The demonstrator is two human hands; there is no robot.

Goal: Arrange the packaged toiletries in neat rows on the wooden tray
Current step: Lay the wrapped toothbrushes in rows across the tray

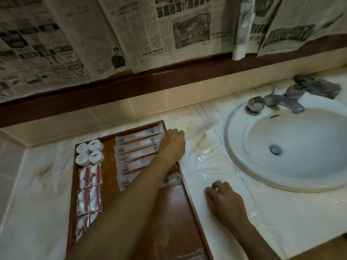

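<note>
- Already, much of the wooden tray [183, 177] is filling up: a column of long sachets [138, 147] is lying in parallel rows across its far half, one below another, running toward the tray's right rim.
- On the tray's far left corner, four small round tubs [89, 152] are sitting in a tight two-by-two block, touching one another.
- Just nearer than the tubs, along the tray's left rim, red-and-white packets [89, 188] are running in a line toward the camera.
- The tray's near right part is showing bare wood, so I judge there is room waiting for more rows.
- The left hand [173, 145] is reaching over the tray's far right corner, fingers curled down at the ends of the sachets; whether it is pinching one or only nudging them straight, I cannot tell.
- The right hand [223, 199] is resting on the counter [281, 222] just right of the tray, fingers loosely bent and holding nothing that is showing.
- Right of the tray, between it and the sink [293, 147], several clear plastic packets [208, 162] are lying loose and scattered on the counter.
- Judging from this, the task is going well past halfway; the clear packets are probably what remains, plus a final squaring of the sachet row.
</note>
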